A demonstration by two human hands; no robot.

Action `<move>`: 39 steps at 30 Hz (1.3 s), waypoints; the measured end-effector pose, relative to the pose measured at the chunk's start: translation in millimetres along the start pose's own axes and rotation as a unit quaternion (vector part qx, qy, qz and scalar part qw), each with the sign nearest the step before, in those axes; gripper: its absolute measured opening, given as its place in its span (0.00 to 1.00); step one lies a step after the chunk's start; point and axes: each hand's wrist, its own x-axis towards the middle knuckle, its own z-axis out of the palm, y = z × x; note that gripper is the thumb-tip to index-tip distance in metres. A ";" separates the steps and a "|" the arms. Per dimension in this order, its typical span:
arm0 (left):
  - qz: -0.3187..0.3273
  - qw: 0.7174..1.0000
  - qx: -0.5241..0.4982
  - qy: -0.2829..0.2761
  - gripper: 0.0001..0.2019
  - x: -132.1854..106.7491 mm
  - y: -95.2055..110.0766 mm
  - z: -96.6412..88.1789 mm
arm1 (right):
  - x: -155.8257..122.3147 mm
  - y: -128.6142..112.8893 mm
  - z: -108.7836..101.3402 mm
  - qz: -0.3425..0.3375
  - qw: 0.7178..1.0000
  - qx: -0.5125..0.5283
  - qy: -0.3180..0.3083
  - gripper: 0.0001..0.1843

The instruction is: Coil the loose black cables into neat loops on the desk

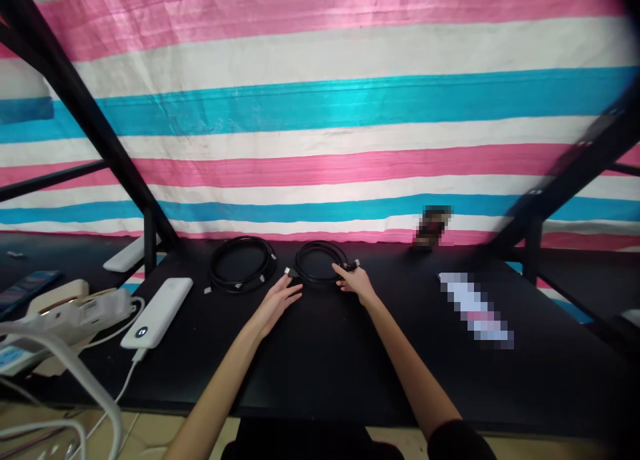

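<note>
A coiled black cable (320, 244) lies on the dark tabletop in front of me. My left hand (274, 305) is at its lower left, fingers spread and holding nothing, the fingertips close to a black plug with a pale tip (289, 272). At the coil's right side, my right hand (357, 284) has its fingers around the edge of the loop. Just above the right knuckles another black cable end (353, 265) sticks out. Left of this coil rests a second, larger black cable coil (214, 273) with several pale tags or ends.
A white power bank (163, 310) with a plugged-in white cable lies at left, beside a white power strip (103, 313). Another white block (125, 255) sits farther back. Pixelated items (475, 308) lie at right. Black frame bars (90, 107) slant up both sides before a striped sheet (320, 100).
</note>
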 end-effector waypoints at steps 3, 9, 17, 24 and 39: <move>0.005 0.999 0.031 -0.024 0.34 2.9 -0.7 0.6 | -1.1 -0.2 -0.7 -0.003 1.000 0.024 -0.016 0.23; 0.095 0.985 0.143 -0.032 0.32 6.5 13.2 9.7 | -6.9 1.4 -4.2 -0.048 0.995 0.081 -0.038 0.26; 0.215 0.843 0.471 0.145 0.23 15.0 38.6 -31.0 | -6.3 6.4 -31.9 -0.112 0.970 -0.213 -0.020 0.19; 0.173 0.710 0.658 0.179 0.19 11.6 31.2 -65.0 | -15.3 0.2 -32.1 -0.109 0.934 -0.339 -0.008 0.26; 0.247 0.685 0.676 0.116 0.12 -19.9 17.9 -30.9 | -24.8 -10.3 -29.3 -0.083 0.904 -0.420 -0.018 0.29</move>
